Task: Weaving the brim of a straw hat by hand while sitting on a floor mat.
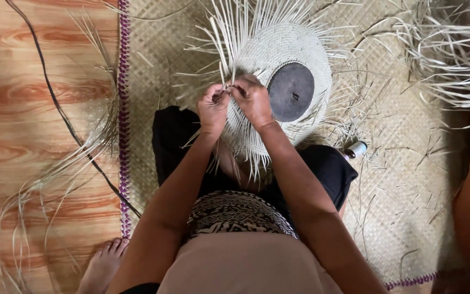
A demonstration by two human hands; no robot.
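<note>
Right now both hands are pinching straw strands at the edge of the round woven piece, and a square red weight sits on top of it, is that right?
Not quite. The weight on the round woven piece is a round, dark disc, not square and red; the head view shows it. The rest holds: the left hand and right hand both pinch straw strands at the piece's edge.

No packages, labels, signs or screens in view; nearest candidate is small white cylinder (357, 149) with dark end, lying on its side on woven mat (409, 179) just beside person's right knee; too small to tell whether it bears any label or wrapping; no printed surface visible anywhere on mat or on wood-pattern floor (23, 109).
</note>
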